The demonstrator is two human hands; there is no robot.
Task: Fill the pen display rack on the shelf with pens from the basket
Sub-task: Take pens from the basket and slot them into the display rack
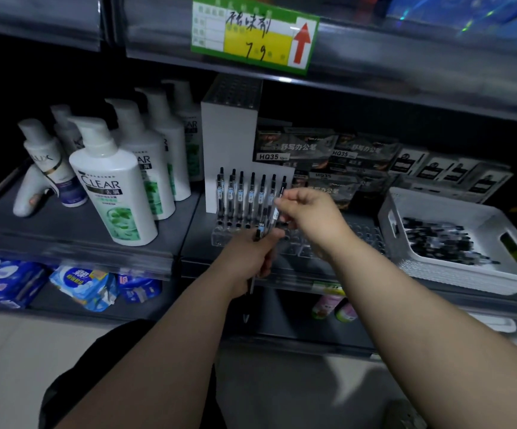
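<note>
Pen (275, 213) in R hand (309, 213), by rack (229, 140)

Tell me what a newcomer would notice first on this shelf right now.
The two hands at centre: the right hand pinches one pen by the row standing in the clear rack, while the left hand grips spare pens. Next, the white basket of pens on the right and the shampoo bottles on the left.

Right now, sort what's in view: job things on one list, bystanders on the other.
Job: rack, racked pens, basket, basket pens, left hand gripping spare pens, right hand pinching one pen.

Bystanders: shampoo bottles, pen boxes, price tag, packs on the lower shelf.
</note>
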